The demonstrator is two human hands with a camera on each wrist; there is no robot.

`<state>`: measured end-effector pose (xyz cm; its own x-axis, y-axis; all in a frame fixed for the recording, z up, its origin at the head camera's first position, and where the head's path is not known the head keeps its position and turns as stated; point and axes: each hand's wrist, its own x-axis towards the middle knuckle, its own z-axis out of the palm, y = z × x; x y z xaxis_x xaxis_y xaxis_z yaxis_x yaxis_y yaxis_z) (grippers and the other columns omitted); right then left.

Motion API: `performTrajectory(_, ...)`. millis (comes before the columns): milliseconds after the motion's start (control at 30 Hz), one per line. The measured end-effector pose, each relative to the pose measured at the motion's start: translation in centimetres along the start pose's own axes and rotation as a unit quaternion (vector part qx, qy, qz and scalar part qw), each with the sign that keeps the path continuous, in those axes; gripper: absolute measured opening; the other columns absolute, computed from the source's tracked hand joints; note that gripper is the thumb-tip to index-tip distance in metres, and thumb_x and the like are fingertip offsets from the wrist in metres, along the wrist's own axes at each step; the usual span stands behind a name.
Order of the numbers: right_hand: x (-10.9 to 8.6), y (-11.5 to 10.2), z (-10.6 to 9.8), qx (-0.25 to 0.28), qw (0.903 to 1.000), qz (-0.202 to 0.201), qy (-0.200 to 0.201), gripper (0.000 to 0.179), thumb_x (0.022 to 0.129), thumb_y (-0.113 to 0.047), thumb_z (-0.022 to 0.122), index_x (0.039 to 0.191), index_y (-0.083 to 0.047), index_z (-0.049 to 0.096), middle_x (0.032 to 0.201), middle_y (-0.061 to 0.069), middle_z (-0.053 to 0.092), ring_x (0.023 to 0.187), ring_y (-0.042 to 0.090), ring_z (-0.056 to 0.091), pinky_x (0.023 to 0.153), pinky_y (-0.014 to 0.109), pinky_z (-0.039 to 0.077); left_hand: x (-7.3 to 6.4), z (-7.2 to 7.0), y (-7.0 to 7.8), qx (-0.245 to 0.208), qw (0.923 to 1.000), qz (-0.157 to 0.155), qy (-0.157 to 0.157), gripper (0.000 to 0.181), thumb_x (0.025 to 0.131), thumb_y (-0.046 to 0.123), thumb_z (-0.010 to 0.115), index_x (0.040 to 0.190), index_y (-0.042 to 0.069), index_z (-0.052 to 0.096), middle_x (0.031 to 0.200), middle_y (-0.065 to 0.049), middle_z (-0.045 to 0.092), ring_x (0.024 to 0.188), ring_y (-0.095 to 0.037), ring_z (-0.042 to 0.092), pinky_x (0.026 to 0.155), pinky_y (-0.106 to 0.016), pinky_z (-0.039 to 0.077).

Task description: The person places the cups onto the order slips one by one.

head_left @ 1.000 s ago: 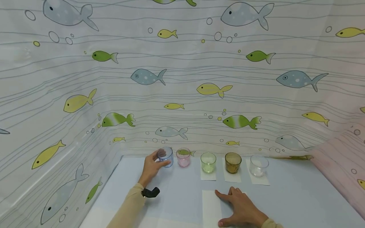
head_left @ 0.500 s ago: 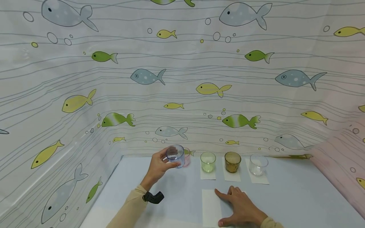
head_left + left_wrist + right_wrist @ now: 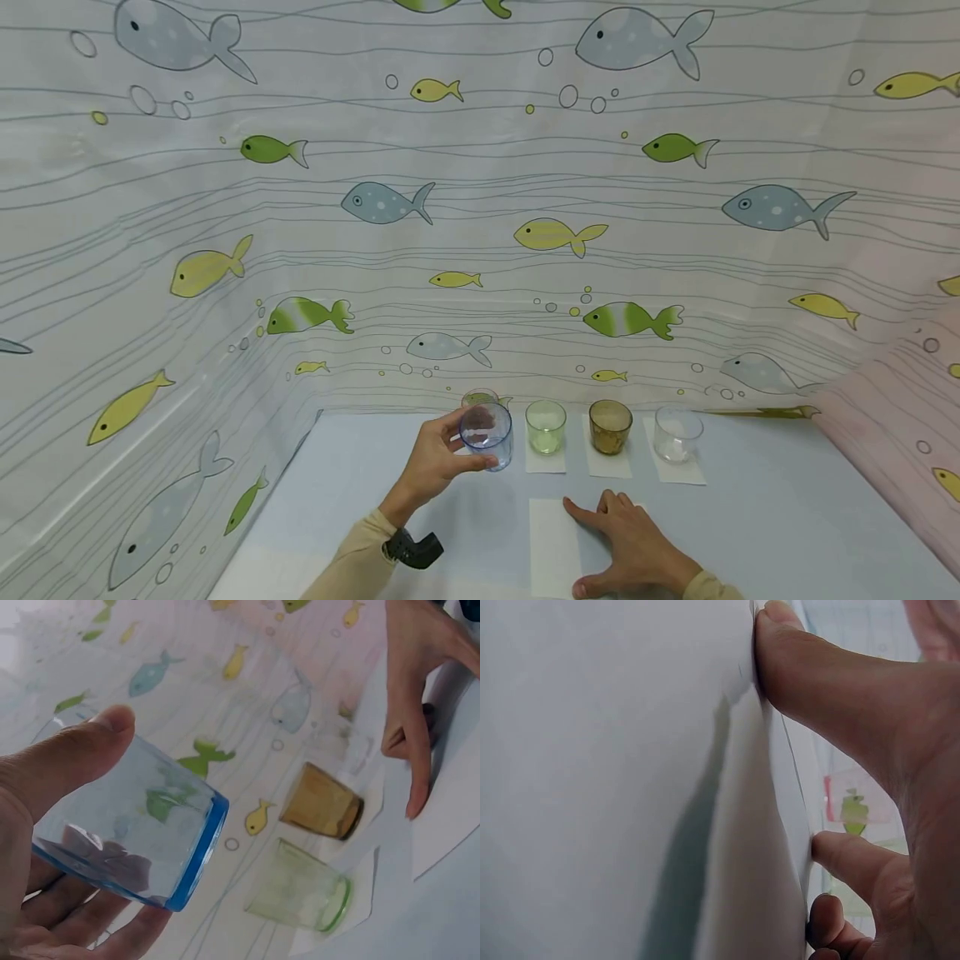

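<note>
My left hand holds a clear blue glass above the table, thumb on the near side and fingers around the far side. In the left wrist view the blue glass looks tilted, its thick blue base toward the right. Behind it in the head view, a pink glass is mostly hidden. My right hand rests on a white paper strip, thumb and index finger spread apart and touching it. In the right wrist view the thumb presses near the edge of the paper.
A green glass, a brown glass and a colourless glass stand in a row, each on a white paper piece. Behind them rises a fish-patterned curtain. A dark band circles the left wrist.
My left hand has lifted the blue glass from the row's left end and carried it right and nearer, in front of the pink glass. The right hand has stayed still.
</note>
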<state>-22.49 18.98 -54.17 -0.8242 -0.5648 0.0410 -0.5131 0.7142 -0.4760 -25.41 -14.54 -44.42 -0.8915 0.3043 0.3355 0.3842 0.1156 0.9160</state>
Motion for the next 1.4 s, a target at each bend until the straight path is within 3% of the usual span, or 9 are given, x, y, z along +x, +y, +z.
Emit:
performTrajectory(167, 0.0, -0.3, -0.3, 0.0, 0.9998, 0.016, -0.011, 0.105, 0.067, -0.077, 0.086, 0.155, -0.029, 0.056, 0.092, -0.006, 0.037, 0.083, 0.01, 0.032, 0.066, 0.027, 0.026, -0.4, 1.3, -0.1, 0.003, 0.9995, -0.01, -0.03, 0.077, 0.079, 0.011, 0.094, 0.147, 0.002, 0.059, 0.14, -0.018, 0.066, 0.129, -0.04, 0.066, 0.106, -0.029, 0.057)
performTrajectory(400, -0.1, -0.5, -0.2, 0.004, 0.9994, 0.026, -0.021, 0.105, 0.067, -0.075, 0.087, 0.156, -0.029, 0.055, 0.091, -0.005, 0.038, 0.082, 0.011, 0.032, 0.066, 0.028, 0.025, -1.5, 3.2, -1.4, -0.015, 0.9974, -0.024, -0.067, 0.073, 0.081, 0.011, 0.093, 0.145, -0.002, 0.06, 0.14, -0.021, 0.066, 0.127, -0.041, 0.066, 0.109, -0.034, 0.056)
performTrajectory(733, -0.1, -0.3, 0.0, -0.003, 0.9992, 0.033, -0.023, 0.107, 0.065, -0.078, 0.087, 0.155, -0.03, 0.056, 0.093, -0.006, 0.04, 0.083, 0.011, 0.034, 0.067, 0.027, 0.027, -3.0, 6.5, -3.2, -0.052, 0.9932, -0.047, -0.094, 0.072, 0.082, 0.013, 0.093, 0.146, 0.006, 0.061, 0.143, -0.019, 0.065, 0.129, -0.031, 0.066, 0.11, -0.032, 0.055)
performTrajectory(867, 0.1, -0.2, 0.0, -0.001, 0.9986, 0.045, -0.026, 0.105, 0.064, -0.077, 0.088, 0.152, -0.026, 0.06, 0.094, -0.006, 0.041, 0.085, 0.012, 0.036, 0.069, 0.027, 0.029, -3.5, 7.6, -3.7, -0.073, 0.9905, -0.06, -0.1, 0.073, 0.081, 0.011, 0.093, 0.146, 0.006, 0.061, 0.142, -0.018, 0.066, 0.13, -0.033, 0.065, 0.11, -0.033, 0.055)
performTrajectory(1167, -0.1, 0.1, 0.0, -0.023, 0.9997, 0.003, 0.0, 0.103, 0.066, -0.081, 0.084, 0.147, -0.019, 0.066, 0.096, -0.007, 0.041, 0.088, 0.011, 0.036, 0.07, 0.026, 0.03, -4.3, 9.3, -5.2, -0.081, 0.9883, -0.065, -0.112, 0.069, 0.08, 0.01, 0.094, 0.143, 0.007, 0.064, 0.142, -0.017, 0.068, 0.131, -0.028, 0.065, 0.111, -0.031, 0.053)
performTrajectory(1400, -0.1, 0.2, 0.0, -0.015, 0.9998, 0.006, -0.012, 0.102, 0.067, -0.079, 0.085, 0.149, -0.023, 0.063, 0.098, -0.007, 0.043, 0.089, 0.012, 0.037, 0.07, 0.027, 0.031, -5.1, 10.0, -6.3, -0.107, 0.9844, -0.065, -0.123, 0.072, 0.081, 0.006, 0.092, 0.145, 0.0, 0.06, 0.145, -0.02, 0.065, 0.135, -0.032, 0.063, 0.111, -0.031, 0.053)
